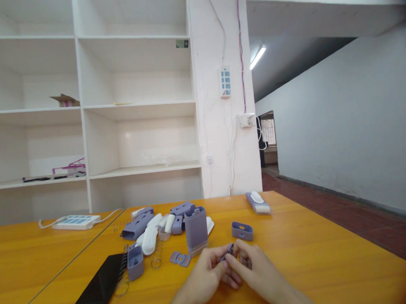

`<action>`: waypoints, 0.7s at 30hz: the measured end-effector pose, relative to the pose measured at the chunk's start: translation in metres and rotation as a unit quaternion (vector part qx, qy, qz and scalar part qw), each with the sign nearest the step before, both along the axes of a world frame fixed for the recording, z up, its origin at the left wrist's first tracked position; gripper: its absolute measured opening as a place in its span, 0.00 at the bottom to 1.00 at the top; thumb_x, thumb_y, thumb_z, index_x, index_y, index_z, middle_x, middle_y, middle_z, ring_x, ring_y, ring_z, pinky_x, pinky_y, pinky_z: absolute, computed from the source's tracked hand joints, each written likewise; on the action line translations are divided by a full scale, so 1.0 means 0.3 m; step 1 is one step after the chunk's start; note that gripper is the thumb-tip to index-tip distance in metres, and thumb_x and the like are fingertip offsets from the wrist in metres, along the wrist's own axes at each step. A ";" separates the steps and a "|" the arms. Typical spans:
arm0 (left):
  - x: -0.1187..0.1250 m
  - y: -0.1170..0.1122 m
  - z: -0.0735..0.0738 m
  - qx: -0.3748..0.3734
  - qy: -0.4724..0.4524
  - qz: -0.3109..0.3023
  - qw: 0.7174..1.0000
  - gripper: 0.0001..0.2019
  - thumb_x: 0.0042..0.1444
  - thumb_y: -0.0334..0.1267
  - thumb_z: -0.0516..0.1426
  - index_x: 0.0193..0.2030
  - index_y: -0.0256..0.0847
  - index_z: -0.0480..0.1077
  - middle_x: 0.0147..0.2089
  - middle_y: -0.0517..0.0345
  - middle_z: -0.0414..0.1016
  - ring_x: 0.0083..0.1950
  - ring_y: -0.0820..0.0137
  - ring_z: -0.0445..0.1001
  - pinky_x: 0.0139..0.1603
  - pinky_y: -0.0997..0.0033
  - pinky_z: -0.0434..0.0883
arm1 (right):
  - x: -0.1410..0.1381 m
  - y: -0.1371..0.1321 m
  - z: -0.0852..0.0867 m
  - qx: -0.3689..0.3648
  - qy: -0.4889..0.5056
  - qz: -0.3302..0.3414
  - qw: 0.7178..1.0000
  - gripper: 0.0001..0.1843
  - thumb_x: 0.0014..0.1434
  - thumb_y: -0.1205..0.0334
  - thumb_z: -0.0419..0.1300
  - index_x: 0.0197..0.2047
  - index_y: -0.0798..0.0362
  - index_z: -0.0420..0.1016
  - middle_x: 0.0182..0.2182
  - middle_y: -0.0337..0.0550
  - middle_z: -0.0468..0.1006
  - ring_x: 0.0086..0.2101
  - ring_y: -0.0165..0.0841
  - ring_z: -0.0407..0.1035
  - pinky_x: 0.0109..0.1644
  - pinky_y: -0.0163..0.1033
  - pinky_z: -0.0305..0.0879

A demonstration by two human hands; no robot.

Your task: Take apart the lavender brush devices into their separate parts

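My left hand (209,268) and my right hand (252,263) meet above the table's near part, both closed on a small purple-grey plastic part (229,250). Fingers cover most of it, so its exact kind is unclear. Just beyond my left hand a tall purple-grey plastic housing (196,229) stands upright. Flat purple-grey pieces with cut-out openings (180,259) lie to its left. A low oblong purple-grey cap (242,230) with a hole in its side sits beyond my right hand.
Further left are an open purple-grey cup (136,263), metal springs (156,258), white oval pieces (149,240) and several purple-grey housings (138,225). A black flat slab (98,286) lies at front left. At the back stand a purple-and-white unit (258,203) and a power strip (76,221).
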State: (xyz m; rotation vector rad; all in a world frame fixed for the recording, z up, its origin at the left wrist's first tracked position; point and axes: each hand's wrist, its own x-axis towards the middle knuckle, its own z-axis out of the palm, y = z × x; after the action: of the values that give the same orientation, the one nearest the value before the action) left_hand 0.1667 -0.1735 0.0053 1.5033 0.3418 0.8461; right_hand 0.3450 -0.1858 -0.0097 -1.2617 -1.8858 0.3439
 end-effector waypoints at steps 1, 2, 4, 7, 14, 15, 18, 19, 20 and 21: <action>-0.002 0.003 -0.003 -0.002 -0.001 -0.002 1.000 0.25 0.58 0.54 0.64 0.54 0.35 0.78 0.38 0.48 0.81 0.33 0.68 0.79 0.38 0.70 0.74 | 0.001 0.000 -0.001 0.003 -0.008 -0.001 1.000 0.17 0.67 0.49 0.57 0.30 0.50 0.67 0.22 0.32 0.70 0.25 0.30 0.65 0.29 0.35 0.54; -0.003 0.005 -0.004 -0.003 -0.001 -0.002 1.000 0.24 0.59 0.53 0.64 0.54 0.35 0.78 0.39 0.47 0.81 0.33 0.68 0.79 0.39 0.70 0.74 | 0.002 -0.001 -0.002 0.005 -0.015 -0.002 1.000 0.17 0.67 0.50 0.57 0.31 0.50 0.67 0.22 0.32 0.70 0.25 0.30 0.66 0.29 0.35 0.55; -0.007 0.008 -0.002 -0.002 0.009 -0.001 1.000 0.22 0.60 0.51 0.63 0.54 0.36 0.78 0.41 0.47 0.81 0.35 0.68 0.79 0.40 0.69 0.75 | 0.002 -0.005 -0.002 0.004 -0.026 -0.006 1.000 0.16 0.67 0.51 0.57 0.31 0.50 0.67 0.22 0.32 0.70 0.26 0.31 0.66 0.30 0.35 0.55; -0.011 0.005 0.009 0.013 0.033 0.005 0.999 0.21 0.62 0.49 0.61 0.55 0.37 0.78 0.43 0.46 0.81 0.36 0.67 0.79 0.41 0.68 0.75 | -0.001 -0.014 0.001 0.002 -0.042 -0.017 0.999 0.14 0.66 0.51 0.58 0.31 0.50 0.67 0.23 0.33 0.71 0.27 0.32 0.66 0.30 0.35 0.55; -0.006 -0.020 0.011 0.077 0.064 0.059 0.993 0.20 0.67 0.49 0.56 0.57 0.39 0.76 0.41 0.51 0.81 0.32 0.71 0.76 0.38 0.71 0.75 | -0.001 -0.036 0.017 0.008 -0.084 -0.027 0.996 0.13 0.67 0.51 0.56 0.33 0.49 0.67 0.24 0.35 0.74 0.28 0.33 0.68 0.32 0.36 0.56; -0.006 -0.021 0.008 0.085 0.065 0.066 0.992 0.20 0.68 0.48 0.55 0.58 0.39 0.76 0.41 0.51 0.81 0.32 0.71 0.76 0.38 0.71 0.75 | 0.000 -0.038 0.018 0.011 -0.091 -0.026 0.995 0.14 0.67 0.51 0.56 0.33 0.49 0.67 0.24 0.35 0.74 0.28 0.33 0.68 0.32 0.36 0.55; -0.008 -0.016 -0.001 0.106 0.068 0.085 0.988 0.20 0.68 0.48 0.54 0.58 0.39 0.75 0.41 0.51 0.80 0.32 0.71 0.75 0.37 0.71 0.75 | -0.001 -0.044 0.023 0.018 -0.111 -0.010 0.994 0.13 0.67 0.51 0.55 0.34 0.49 0.67 0.23 0.34 0.73 0.26 0.32 0.68 0.30 0.35 0.54; -0.009 -0.013 -0.003 0.114 0.072 0.090 0.987 0.20 0.68 0.48 0.54 0.58 0.38 0.75 0.41 0.51 0.80 0.31 0.72 0.75 0.36 0.72 0.75 | -0.002 -0.045 0.025 0.021 -0.117 -0.005 0.993 0.12 0.67 0.52 0.56 0.35 0.49 0.67 0.23 0.33 0.73 0.25 0.31 0.67 0.30 0.35 0.53; -0.010 -0.010 -0.004 0.122 0.077 0.095 0.985 0.20 0.68 0.48 0.54 0.58 0.38 0.75 0.40 0.52 0.80 0.30 0.73 0.74 0.35 0.72 0.74 | -0.003 -0.047 0.026 0.024 -0.123 -0.001 0.992 0.11 0.67 0.53 0.56 0.35 0.49 0.67 0.23 0.33 0.73 0.25 0.31 0.67 0.30 0.35 0.53; -0.011 -0.007 -0.004 0.130 0.083 0.098 0.983 0.20 0.68 0.48 0.54 0.57 0.38 0.76 0.39 0.53 0.80 0.28 0.73 0.73 0.33 0.73 0.74 | -0.005 -0.048 0.028 0.028 -0.129 0.004 0.991 0.10 0.67 0.54 0.56 0.36 0.49 0.68 0.23 0.33 0.73 0.25 0.31 0.67 0.29 0.35 0.52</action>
State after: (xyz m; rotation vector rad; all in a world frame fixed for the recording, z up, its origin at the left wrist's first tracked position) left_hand 0.1635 -0.1756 0.0040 1.8102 0.5262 0.9506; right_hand 0.3436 -0.2004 -0.0014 -1.3127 -2.1025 0.1343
